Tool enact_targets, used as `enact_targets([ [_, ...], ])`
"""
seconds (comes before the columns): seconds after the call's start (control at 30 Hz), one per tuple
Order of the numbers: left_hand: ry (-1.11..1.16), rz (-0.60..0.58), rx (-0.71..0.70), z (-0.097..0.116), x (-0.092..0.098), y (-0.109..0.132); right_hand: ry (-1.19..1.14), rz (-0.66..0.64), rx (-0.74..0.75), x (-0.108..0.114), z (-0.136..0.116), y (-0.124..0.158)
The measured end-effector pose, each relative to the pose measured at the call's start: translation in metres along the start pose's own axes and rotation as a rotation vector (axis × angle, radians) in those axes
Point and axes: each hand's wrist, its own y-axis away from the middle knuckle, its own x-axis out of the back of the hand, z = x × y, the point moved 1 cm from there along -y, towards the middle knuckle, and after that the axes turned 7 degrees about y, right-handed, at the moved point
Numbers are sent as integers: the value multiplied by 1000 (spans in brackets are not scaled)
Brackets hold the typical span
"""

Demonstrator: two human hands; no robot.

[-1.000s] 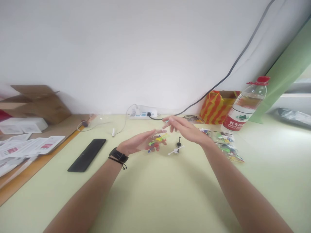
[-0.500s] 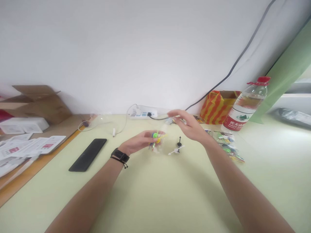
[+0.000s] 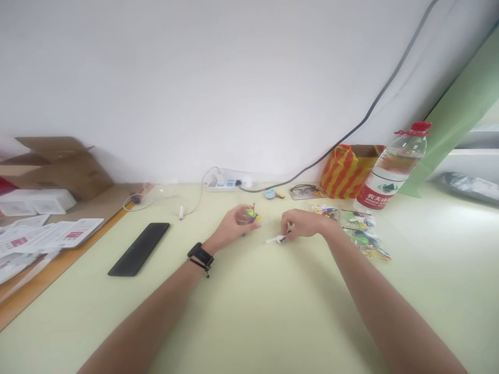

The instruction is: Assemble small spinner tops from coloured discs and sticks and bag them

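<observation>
My left hand (image 3: 234,223), with a black watch on its wrist, is curled round a small cluster of colourful plastic pieces (image 3: 254,214) in green, yellow, red and blue. To its right, my right hand (image 3: 298,223) reaches down to the tabletop, fingers bent and closed on small black and white plastic arrow pieces (image 3: 279,239). The fingers cover most of the black one, while the white one sticks out to the left. Several clear packets of colourful plastic parts (image 3: 360,222) lie right of my right hand.
A black flat slab (image 3: 139,249) lies on the left of the pale green table (image 3: 249,311). At the back are a power strip (image 3: 225,183), a small round blue-white item (image 3: 270,194), glasses (image 3: 304,190), a striped bag (image 3: 343,171) and a water bottle (image 3: 392,174). Papers (image 3: 50,236) and a carton (image 3: 66,161) stand left.
My right hand has come down from above the table onto the black and white arrow pieces. My left hand has turned slightly, still round the colourful pieces.
</observation>
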Motion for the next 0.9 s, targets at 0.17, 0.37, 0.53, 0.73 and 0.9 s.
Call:
enact_targets([
  [0.17, -5, 46, -34, -13, 4, -1, -64, 55, 9, 14, 1, 9],
  [0.37, -100, -13, -84, -14, -2, 0, -65, 253, 15, 40, -11, 26],
  [0.53, -151, -50, -123, -10, -10, 2, -151, 405, -28, 54, -24, 41],
  [0.73, -77, -86, -93, -8, -11, 5, -368, 571, 55, 61, -40, 50],
  [0.9, -133, -42, -76, -16, -17, 7, -457, 791, 61, 62, -46, 45],
])
